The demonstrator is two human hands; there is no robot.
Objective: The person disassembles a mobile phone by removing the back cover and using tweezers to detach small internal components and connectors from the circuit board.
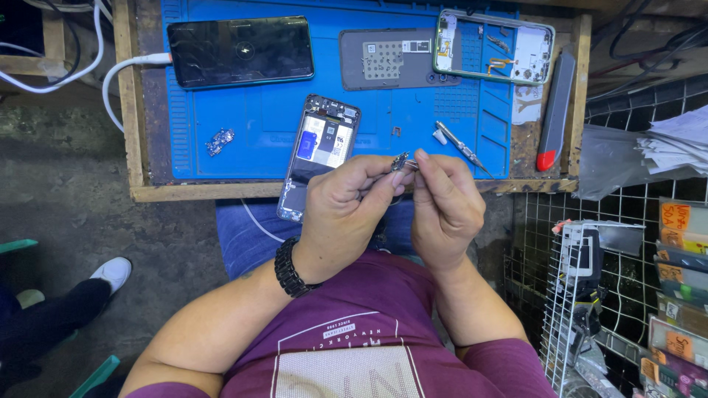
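We hold a small metallic phone component (400,161) between both hands, above the near edge of the wooden tray (131,110) and clear of the blue repair mat (398,110). The left hand (345,199) is closed around it, thumb and forefinger pinching one end; the right hand (442,203) pinches the other end with its fingertips. Its exact type is too small to tell.

Handling, as we judge it: the part is very light, thin and probably fragile, with fine contacts that bend under side load. We grip it by its edges, with light pressure, and avoid twisting it. It is small enough to slip and be lost on the floor below.

An opened phone chassis (322,147) lies tilted just beside the left hand. A precision screwdriver (461,147) rests on the mat near the right hand. A loose circuit board (220,140) lies well apart to the left.
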